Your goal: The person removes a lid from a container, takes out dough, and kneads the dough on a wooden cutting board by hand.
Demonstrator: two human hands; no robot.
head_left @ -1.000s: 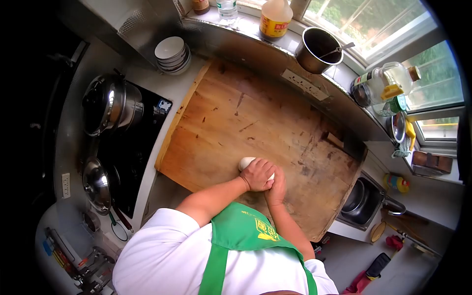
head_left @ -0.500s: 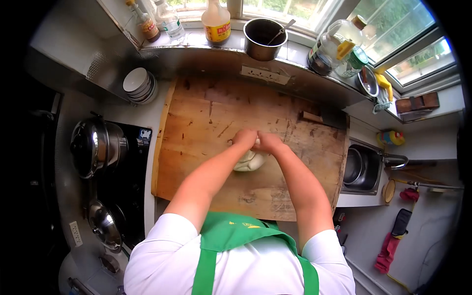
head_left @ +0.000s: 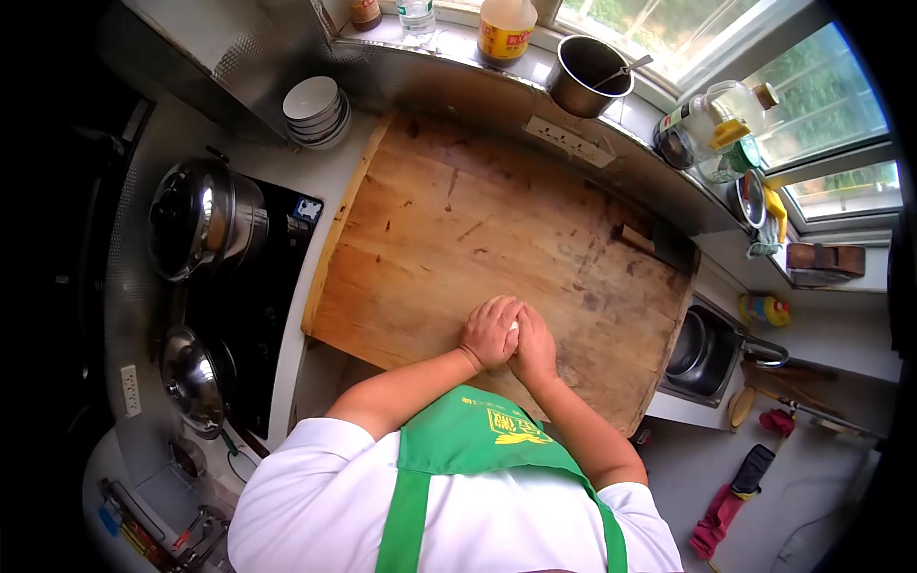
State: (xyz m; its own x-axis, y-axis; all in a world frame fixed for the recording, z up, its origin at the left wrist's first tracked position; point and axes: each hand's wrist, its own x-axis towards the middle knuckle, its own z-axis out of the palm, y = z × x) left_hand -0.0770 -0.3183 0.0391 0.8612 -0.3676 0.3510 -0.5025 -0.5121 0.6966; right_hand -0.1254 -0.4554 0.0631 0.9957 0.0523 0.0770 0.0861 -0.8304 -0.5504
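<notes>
Both hands press together on a lump of white dough (head_left: 514, 327) near the front of the wooden board (head_left: 449, 229). My left hand (head_left: 490, 331) lies over the dough from the left, its fingers bent around it. From the right, my right hand (head_left: 535, 346) closes on the same lump, touching the left. Only a small white patch of dough shows between them; the rest is hidden under the palms.
Left of the board are a pressure cooker (head_left: 196, 220) and a lidded pan (head_left: 196, 382) on the stove. Stacked bowls (head_left: 315, 110) stand behind. A sink (head_left: 702, 353) lies right; a pot (head_left: 587, 76) and bottles line the sill.
Half a second ago the hands were farther forward, lifting the dough's far edge above a wider mass. Now they are nearer my body and cover most of it. The view has tilted.
</notes>
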